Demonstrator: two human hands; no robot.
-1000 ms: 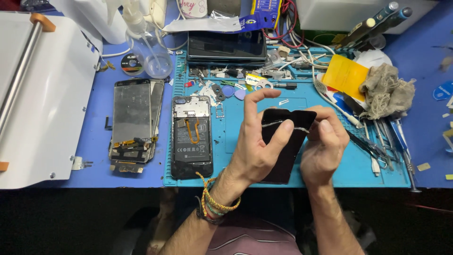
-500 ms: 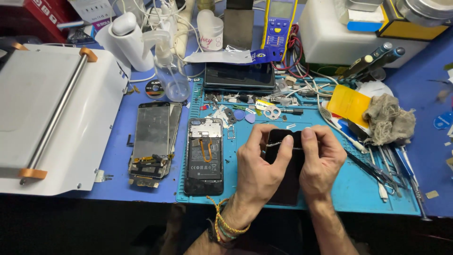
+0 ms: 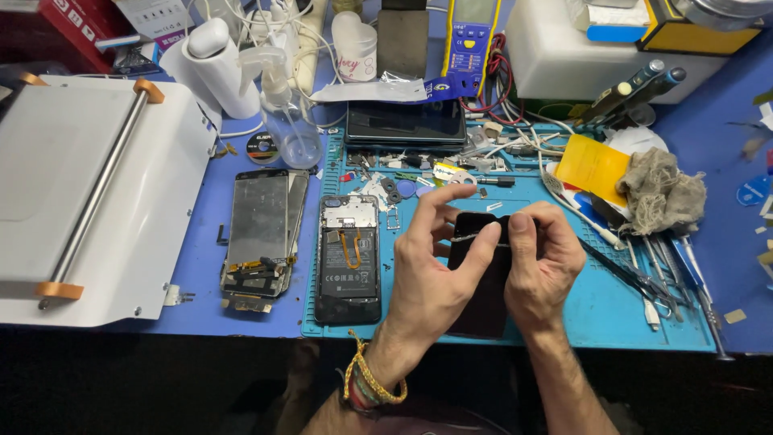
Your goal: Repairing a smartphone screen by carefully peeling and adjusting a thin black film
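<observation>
Head view, looking down: you hold a dark phone screen panel [image 3: 483, 274] upright over the teal work mat [image 3: 612, 314], near the middle of the desk [image 3: 725, 242]. Your left hand [image 3: 431, 282] wraps its left edge, thumb and forefinger pinching a thin pale strip [image 3: 471, 236] stretched across the panel's upper part. Your right hand [image 3: 543, 270] clasps the right edge, its forefinger pressing the strip's other end. Both grips are clenched on the panel.

Just left of it lies an opened phone body [image 3: 348, 259] with a yellow loop over the battery, then a bare metal frame [image 3: 259, 232] on the blue surface. Small loose parts [image 3: 394, 189] are scattered above, with a yellow meter [image 3: 469, 44] behind. Tweezers and picks [image 3: 660, 278] lie to the right beside a grey rag [image 3: 660, 193].

Judging by the hold, keep the strip taut and level, pull slowly, and support the glass from behind so it does not flex.
</observation>
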